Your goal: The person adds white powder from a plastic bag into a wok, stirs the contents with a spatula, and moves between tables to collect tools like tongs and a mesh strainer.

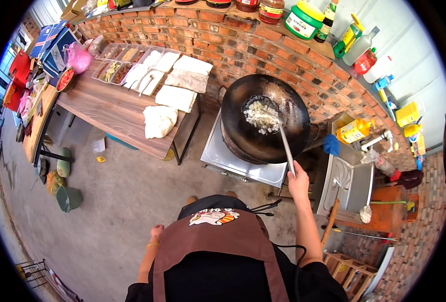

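My right hand (298,182) grips the metal handle of a cooking utensil (286,145); its head is lost among the food, so I cannot tell ladle from spatula. It reaches into a large dark wok (241,145). Pale, small-cut pieces of food (258,115) lie in shiny liquid, probably oil, at the wok's bottom. The wok sits on a steel gas stove (217,153) in front of me. My left hand (157,231) hangs low beside my brown apron (211,238), away from the wok. Its fingers look curled, and the palm is hidden.
Left of the stove, a wooden-topped table (117,105) bears folded white cloths (175,99) and several food containers (123,71). A steel sink (364,188) stands at right, with a wooden-handled tool (330,222) leaning in it. Jars and bottles (304,20) line the brick wall (215,41).
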### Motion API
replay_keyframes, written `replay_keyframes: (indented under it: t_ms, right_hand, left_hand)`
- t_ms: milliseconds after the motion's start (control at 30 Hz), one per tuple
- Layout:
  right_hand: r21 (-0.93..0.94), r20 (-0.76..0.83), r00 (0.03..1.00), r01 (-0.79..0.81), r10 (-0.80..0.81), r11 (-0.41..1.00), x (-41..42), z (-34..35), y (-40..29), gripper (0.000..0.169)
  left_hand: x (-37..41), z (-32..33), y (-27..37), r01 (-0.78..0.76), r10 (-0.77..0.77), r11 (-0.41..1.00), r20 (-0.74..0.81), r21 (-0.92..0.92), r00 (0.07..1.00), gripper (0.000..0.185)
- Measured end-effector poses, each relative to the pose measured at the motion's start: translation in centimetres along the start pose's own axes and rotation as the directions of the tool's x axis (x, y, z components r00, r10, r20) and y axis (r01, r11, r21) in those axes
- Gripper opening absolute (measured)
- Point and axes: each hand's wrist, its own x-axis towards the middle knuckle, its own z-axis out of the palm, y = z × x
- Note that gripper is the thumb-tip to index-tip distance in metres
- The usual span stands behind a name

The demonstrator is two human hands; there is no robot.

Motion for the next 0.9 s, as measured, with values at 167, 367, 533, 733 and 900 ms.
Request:
replay_keyframes:
  t_ms: [167, 367, 533, 733, 900]
  right_hand:
    - [-0.069, -0.044, 0.998, 0.039, -0.042, 0.997, 5.0, -0.3, -0.1, 0.044]
    - [-0.032, 0.138, 0.989, -0.044, 0.048, 0.999, 5.6, 2.2, -1.2, 0.046]
    - [0.119, 0.317, 0.946, -0.108, 0.066, 0.987, 1.4, 0.4, -1.1, 0.044]
    - [-0.02, 0.277, 0.959, 0.062, -0.054, 0.998, -3.5, -3.1, -1.4, 0.041]
    - [-0.165, 0.235, 0.972, 0.064, -0.024, 0.984, -2.0, 2.4, -0.9, 0.05]
  left_hand:
    - [0.3, -0.9, -3.0, -0.075, 0.084, 0.964, -0.027, 0.254, 0.996, 0.035]
    - [1.3, -0.6, -5.6, -0.131, 0.164, 0.929, -0.068, 0.346, 0.984, 0.047]
    - [-0.8, -0.4, -5.5, -0.065, 0.073, 0.976, -0.029, 0.206, 0.997, 0.047]
    - [0.9, -1.4, -3.4, -0.111, 0.134, 0.919, -0.033, 0.378, 0.99, 0.037]
    - [1.8, -0.3, -1.0, -0.174, 0.185, 0.91, 0.007, 0.376, 0.983, 0.031]
